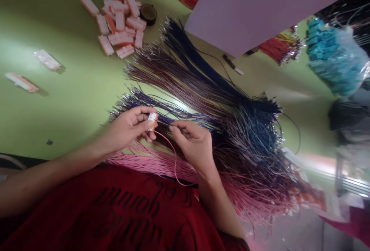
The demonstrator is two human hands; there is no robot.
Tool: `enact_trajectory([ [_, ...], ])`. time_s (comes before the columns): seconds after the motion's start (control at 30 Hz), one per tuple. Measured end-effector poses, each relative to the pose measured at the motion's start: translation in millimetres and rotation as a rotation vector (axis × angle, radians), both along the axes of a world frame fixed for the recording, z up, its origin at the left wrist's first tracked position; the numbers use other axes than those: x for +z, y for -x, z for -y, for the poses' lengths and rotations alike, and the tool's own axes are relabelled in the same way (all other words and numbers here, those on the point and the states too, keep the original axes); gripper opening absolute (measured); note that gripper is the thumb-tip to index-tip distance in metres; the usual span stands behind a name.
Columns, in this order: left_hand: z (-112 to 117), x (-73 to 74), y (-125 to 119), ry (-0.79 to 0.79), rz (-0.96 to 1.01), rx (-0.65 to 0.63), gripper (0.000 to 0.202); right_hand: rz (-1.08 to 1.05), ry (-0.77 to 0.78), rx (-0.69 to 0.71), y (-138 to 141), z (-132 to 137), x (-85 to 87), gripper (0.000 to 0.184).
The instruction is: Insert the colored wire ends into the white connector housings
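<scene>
Between the thumb and fingers of my left hand (135, 123) is a small white and orange connector housing (153, 121). A pink wire (175, 154) runs out of its lower side and curves down toward my shirt. My right hand (193, 140), just to the right, pinches a thin dark wire (164, 123) whose end meets the housing's orange side. How deep that end sits is hidden. Under and behind both hands lie bundles of purple-blue wires (138, 98) and pink wires (156, 161) with metal-tipped ends.
A pile of connector housings (120, 21) lies at upper left beside a tape roll (148, 14). Two housings lie apart, one of them white (47, 59). Brown wires (179, 77) and dark blue wires (196, 56) stretch across the table. A bag of blue connectors (332, 58) sits right.
</scene>
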State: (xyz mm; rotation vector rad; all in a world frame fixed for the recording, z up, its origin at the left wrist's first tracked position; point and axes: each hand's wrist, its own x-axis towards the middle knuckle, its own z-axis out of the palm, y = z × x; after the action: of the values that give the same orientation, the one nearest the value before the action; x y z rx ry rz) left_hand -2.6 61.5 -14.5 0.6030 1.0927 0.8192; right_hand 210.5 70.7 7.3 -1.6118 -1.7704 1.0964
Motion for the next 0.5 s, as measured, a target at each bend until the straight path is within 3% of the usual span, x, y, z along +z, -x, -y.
enact_trajectory([
  [0.17, 1.0, 0.3, 0.6, 0.000, 0.019, -0.021, 0.050, 0.247, -0.179, 0.126, -1.3, 7.9, 15.6, 0.020],
  [0.27, 3.2, -2.2, 1.7, 0.022, 0.032, -0.007, 0.051, 0.345, -0.198, 0.170, 3.9, 8.2, 21.2, 0.022],
  [0.5, 4.3, -6.2, 4.9, 0.079, 0.098, 0.009, 0.050, 0.214, -0.200, 0.129, 15.6, 8.1, 11.3, 0.024],
])
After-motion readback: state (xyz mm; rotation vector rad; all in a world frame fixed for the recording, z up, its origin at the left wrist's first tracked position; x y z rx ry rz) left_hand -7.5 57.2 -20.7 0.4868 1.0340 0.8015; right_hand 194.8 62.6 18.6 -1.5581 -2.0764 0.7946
